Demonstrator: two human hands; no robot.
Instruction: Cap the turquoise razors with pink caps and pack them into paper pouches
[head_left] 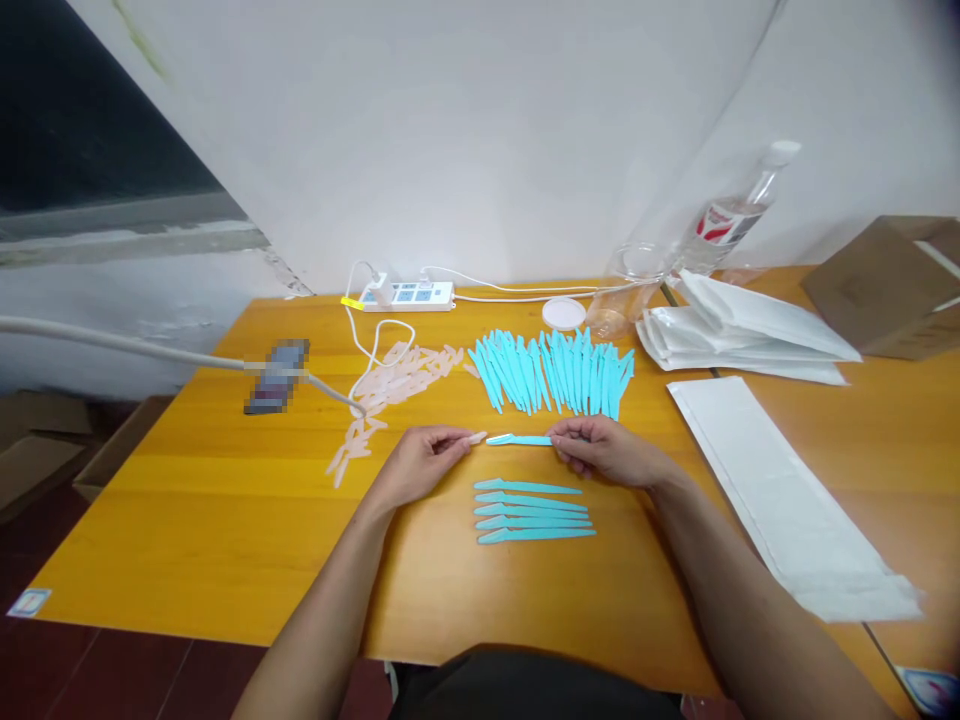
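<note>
Between the fingertips of my left hand [427, 462] is a small pale, see-through blade cap [477, 438]. My right hand [600, 450] pinches a light-blue eyebrow razor [521, 440] by its handle end, its blade pointing left at the cap. A narrow gap seems to separate cap and blade. Below the hands several more blue razors [532, 509] lie in a row, blades to the left. Beyond my right hand a wide heap of blue razors [551, 370] is spread out. Loose caps [405, 375] are scattered past my left hand.
A power strip [409, 296] with white cables stands against the wall. A phone [277, 377] lies at left under a hanging cable. To the right are white padded envelopes [787, 490], a clear jar [630, 290], its lid [564, 314], a bottle [739, 215] and a cardboard box [885, 285].
</note>
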